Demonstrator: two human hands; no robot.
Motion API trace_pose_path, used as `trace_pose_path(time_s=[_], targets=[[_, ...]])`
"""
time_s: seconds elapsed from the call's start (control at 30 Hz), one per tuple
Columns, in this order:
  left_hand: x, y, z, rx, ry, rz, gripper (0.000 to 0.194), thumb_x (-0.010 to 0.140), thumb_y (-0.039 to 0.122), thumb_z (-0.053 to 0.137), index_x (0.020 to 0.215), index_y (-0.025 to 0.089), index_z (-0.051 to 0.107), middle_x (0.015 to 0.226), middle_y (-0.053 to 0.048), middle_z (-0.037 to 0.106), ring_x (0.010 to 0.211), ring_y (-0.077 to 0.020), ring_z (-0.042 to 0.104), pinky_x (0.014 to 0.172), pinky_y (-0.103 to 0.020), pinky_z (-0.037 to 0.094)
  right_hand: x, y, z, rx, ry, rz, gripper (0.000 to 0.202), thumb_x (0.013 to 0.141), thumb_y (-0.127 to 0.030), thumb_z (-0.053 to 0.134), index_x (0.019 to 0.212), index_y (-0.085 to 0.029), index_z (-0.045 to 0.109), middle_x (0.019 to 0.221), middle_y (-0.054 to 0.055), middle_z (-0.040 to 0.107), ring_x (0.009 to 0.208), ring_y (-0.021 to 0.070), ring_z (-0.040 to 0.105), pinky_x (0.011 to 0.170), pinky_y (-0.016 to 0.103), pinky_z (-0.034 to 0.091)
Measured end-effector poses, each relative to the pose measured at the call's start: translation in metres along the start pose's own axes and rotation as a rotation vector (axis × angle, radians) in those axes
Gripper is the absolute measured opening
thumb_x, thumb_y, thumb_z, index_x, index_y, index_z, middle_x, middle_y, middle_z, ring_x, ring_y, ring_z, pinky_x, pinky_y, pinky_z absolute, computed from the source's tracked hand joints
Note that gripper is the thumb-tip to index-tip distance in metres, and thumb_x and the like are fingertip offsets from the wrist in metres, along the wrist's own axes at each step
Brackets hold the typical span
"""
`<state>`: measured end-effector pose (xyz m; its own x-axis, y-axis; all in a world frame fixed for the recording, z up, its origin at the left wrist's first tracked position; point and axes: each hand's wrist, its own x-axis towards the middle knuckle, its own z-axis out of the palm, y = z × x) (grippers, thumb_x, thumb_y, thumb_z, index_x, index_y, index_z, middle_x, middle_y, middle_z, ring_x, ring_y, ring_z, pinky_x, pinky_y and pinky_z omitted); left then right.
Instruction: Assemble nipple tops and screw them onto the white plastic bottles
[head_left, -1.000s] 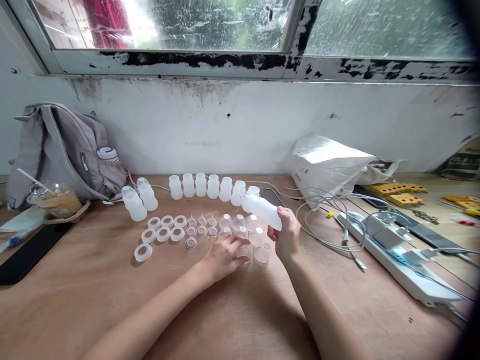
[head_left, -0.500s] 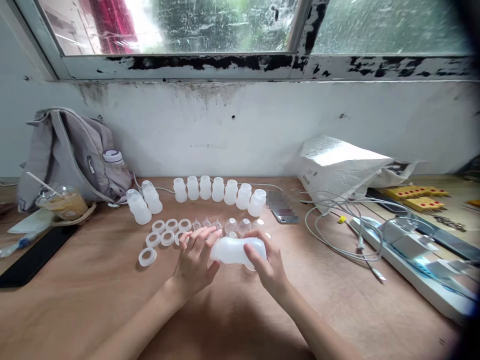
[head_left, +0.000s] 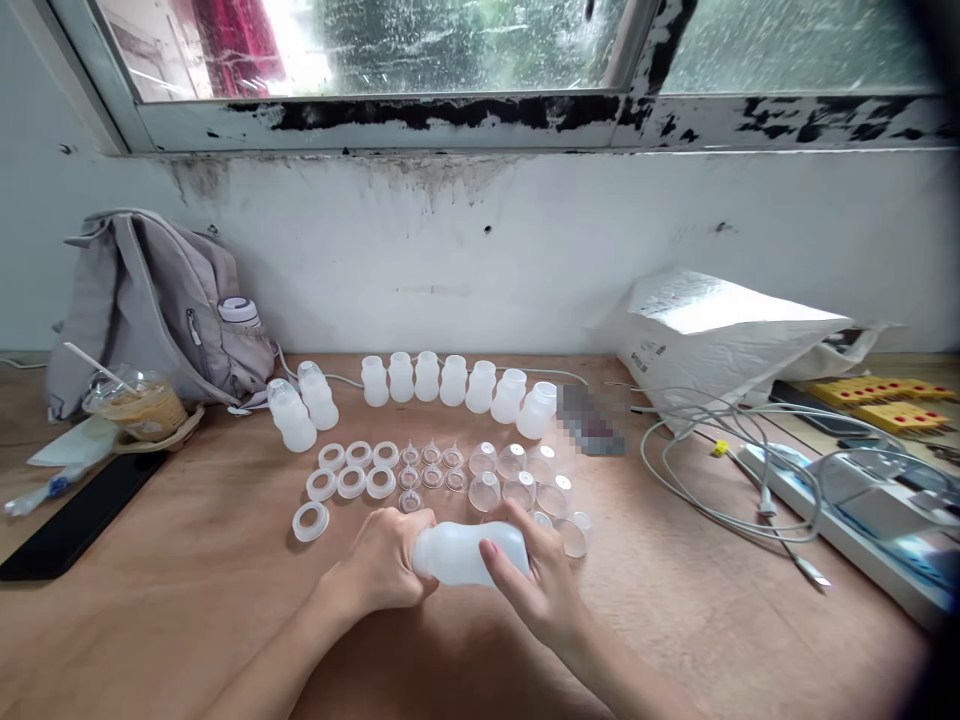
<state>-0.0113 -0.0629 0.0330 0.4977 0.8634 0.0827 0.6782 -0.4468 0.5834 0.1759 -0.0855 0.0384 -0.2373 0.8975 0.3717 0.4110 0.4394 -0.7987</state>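
A translucent white baby bottle [head_left: 469, 553] lies sideways between my hands, low over the front of the table. My right hand [head_left: 541, 575] is wrapped round its base end, thumb along the near side. Closed over the other end is my left hand [head_left: 394, 562], hiding whatever is at the bottle's top. Just beyond are several white screw rings [head_left: 351, 482] on the left, several clear silicone nipples [head_left: 431, 476] in the middle and several clear dome caps [head_left: 484, 492] on the right. Part of the caps group sits behind my right hand.
Several open bottles [head_left: 453, 381] stand in a curved row farther back; two capped ones [head_left: 318, 396] stand left of them. At left are a backpack [head_left: 142, 300], a drink cup [head_left: 139, 405] and a black phone [head_left: 82, 515]. Cables [head_left: 675, 500] and a power strip [head_left: 847, 550] lie right.
The bottle and both hands have come nearer to me. My left fingers, spread over the bottle's end before, are now curled round it. The view has shifted slightly, uncovering the nipples and caps.
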Motion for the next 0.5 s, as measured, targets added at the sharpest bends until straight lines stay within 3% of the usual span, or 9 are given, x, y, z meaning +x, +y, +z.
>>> trace_pose_path(time_s=[0.23, 0.3, 0.43, 0.5], targets=[[0.001, -0.001, -0.003, -0.146, -0.052, -0.053, 0.01, 0.053, 0.016, 0.055, 0.062, 0.017, 0.051, 0.054, 0.004, 0.052, 0.05, -0.0106, 0.047, 0.044, -0.02, 0.027, 0.003, 0.001, -0.002, -0.04, -0.007, -0.117, 0.012, 0.08, -0.03, 0.045, 0.075, -0.019, 0.046, 0.055, -0.002, 0.046, 0.045, 0.0106, 0.042, 0.043, 0.023, 0.031], [0.001, -0.003, -0.002, -0.273, -0.149, -0.071, 0.011, 0.052, 0.014, 0.057, 0.06, 0.016, 0.05, 0.054, 0.005, 0.048, 0.05, -0.0095, 0.044, 0.043, -0.019, 0.026, 0.002, 0.003, -0.003, -0.094, -0.022, -0.215, 0.011, 0.077, -0.028, 0.046, 0.079, -0.018, 0.047, 0.057, -0.001, 0.048, 0.044, 0.011, 0.042, 0.042, 0.023, 0.031], [0.003, -0.007, -0.005, -0.576, -0.474, -0.113, 0.015, 0.051, 0.015, 0.064, 0.058, 0.014, 0.051, 0.054, 0.006, 0.044, 0.049, -0.0069, 0.039, 0.042, -0.018, 0.026, -0.002, 0.009, -0.002, -0.244, -0.024, -0.422, 0.022, 0.069, -0.029, 0.048, 0.086, -0.017, 0.048, 0.06, 0.002, 0.049, 0.045, 0.0137, 0.044, 0.041, 0.026, 0.032], [0.004, -0.007, -0.007, -0.662, -0.487, -0.122, 0.021, 0.051, 0.016, 0.068, 0.068, 0.014, 0.055, 0.06, 0.005, 0.048, 0.054, -0.0078, 0.043, 0.046, -0.017, 0.03, -0.002, 0.011, -0.003, -0.283, 0.01, -0.472, 0.024, 0.068, -0.029, 0.048, 0.089, -0.016, 0.048, 0.06, 0.002, 0.05, 0.045, 0.0144, 0.045, 0.041, 0.026, 0.033]])
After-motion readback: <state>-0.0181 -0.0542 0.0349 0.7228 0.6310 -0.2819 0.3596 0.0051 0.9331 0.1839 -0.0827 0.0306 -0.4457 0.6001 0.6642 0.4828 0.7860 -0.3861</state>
